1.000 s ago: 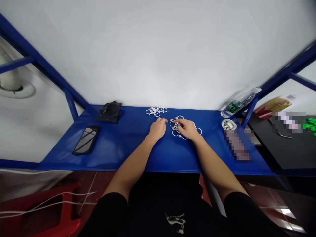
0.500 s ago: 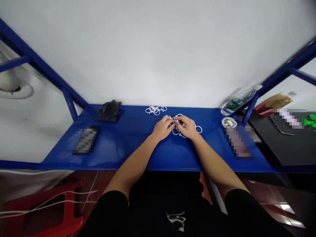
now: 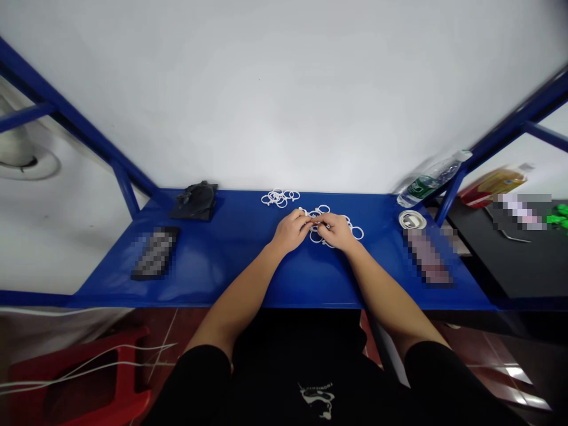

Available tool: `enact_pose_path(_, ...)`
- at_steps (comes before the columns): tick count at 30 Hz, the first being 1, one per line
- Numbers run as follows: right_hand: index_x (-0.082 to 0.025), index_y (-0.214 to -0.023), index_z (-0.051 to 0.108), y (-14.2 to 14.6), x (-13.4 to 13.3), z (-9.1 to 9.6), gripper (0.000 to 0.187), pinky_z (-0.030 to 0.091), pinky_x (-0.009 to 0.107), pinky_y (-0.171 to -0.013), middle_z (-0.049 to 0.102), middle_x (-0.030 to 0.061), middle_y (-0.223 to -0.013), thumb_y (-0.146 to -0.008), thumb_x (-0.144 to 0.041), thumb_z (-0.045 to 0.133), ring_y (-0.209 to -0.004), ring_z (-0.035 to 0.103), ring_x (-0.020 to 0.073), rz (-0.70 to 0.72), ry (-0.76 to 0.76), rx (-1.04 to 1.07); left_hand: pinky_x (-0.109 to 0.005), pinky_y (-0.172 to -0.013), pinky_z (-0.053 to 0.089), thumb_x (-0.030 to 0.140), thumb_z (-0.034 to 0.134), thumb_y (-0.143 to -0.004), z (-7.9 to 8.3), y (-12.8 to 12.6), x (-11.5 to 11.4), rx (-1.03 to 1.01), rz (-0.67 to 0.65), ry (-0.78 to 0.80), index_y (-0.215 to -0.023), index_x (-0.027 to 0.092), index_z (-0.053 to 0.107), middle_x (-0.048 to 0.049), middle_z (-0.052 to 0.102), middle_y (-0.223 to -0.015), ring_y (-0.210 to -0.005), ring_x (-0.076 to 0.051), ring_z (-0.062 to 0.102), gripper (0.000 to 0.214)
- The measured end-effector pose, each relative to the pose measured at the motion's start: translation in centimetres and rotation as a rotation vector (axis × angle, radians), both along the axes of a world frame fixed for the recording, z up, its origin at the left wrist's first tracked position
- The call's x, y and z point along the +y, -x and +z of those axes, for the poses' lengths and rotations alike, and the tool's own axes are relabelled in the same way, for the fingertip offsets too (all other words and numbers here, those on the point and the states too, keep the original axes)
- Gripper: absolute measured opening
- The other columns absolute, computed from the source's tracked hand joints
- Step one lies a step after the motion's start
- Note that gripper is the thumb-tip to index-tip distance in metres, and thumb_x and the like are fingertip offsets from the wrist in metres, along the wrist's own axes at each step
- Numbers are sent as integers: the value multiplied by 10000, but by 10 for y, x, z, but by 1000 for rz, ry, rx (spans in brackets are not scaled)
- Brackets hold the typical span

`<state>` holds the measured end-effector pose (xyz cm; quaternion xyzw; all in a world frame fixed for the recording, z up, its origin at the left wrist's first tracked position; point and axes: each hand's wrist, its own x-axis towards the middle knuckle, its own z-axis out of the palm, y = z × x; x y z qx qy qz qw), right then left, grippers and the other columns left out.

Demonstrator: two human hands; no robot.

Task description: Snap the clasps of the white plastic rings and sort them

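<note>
Left hand: And here the left hand (image 3: 290,231) is brought in over the blue tabletop (image 3: 239,266), its fingers bent, their tips met by those of the other hand; a bit of white is seen at its fingers, but whether a loop is pinched there cannot be told.
Right hand: The right hand (image 3: 336,232) is curled low over the main pile, thumb and forefinger drawn close together; what is gripped, if anything, is hidden by the fingers.
Main pile: White plastic loops (image 3: 357,233), each small and thin, are spread under and around the right hand, overlapping, with several partly covered by it.
Second pile: A smaller cluster of white loops (image 3: 280,199) is seen bunched by the wall (image 3: 284,106), just beyond the left hand and touched by neither.
Left flank: A black plastic bag (image 3: 195,201) is crumpled near the rear edge; a dark flat object (image 3: 155,253), blurred by pixels, is laid nearer the front.
Right flank: A green-labelled clear bottle (image 3: 430,183) is stood near the back, a white coil (image 3: 412,220) placed before it, and a pixelated object (image 3: 426,257) set nearer still.
Below: A red plastic stool (image 3: 126,378) is crossed by white cables (image 3: 89,364).
</note>
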<state>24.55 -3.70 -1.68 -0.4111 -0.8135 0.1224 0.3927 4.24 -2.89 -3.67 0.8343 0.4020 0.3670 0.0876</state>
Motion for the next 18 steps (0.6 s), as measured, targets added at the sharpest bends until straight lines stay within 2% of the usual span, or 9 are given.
enact_pose_path(7, -231, -855, 774, 0, 1, 0, 274, 564, 324, -768, 777, 36, -841, -792, -130, 527, -778, 722, 203, 8, -20, 26, -309, -856, 554, 311, 574, -1034, -5, -1, 3, 24, -40, -22, -1112, 220, 731, -65, 665, -1101, -982, -179, 669, 198)
enact_pose_path(12, -233, -864, 770, -1, 1, 2, 281, 568, 335, -786, 771, 40, -861, -802, -141, 513, -799, 720, 203, 56, -16, 25, -322, -858, 549, 328, 555, -1045, -4, -1, 3, 64, -50, -19, -1121, 219, 733, -70, 670, -1110, -978, -185, 666, 221)
enact_pose_path(18, -223, -858, 774, -2, 1, 0, 276, 560, 314, -743, 776, 35, -832, -788, -135, 522, -750, 721, 190, 39, -17, 22, -316, -854, 541, 339, 557, -1047, -3, -1, 3, 83, -53, -36, -1131, 224, 738, -64, 669, -1107, -983, -186, 661, 231)
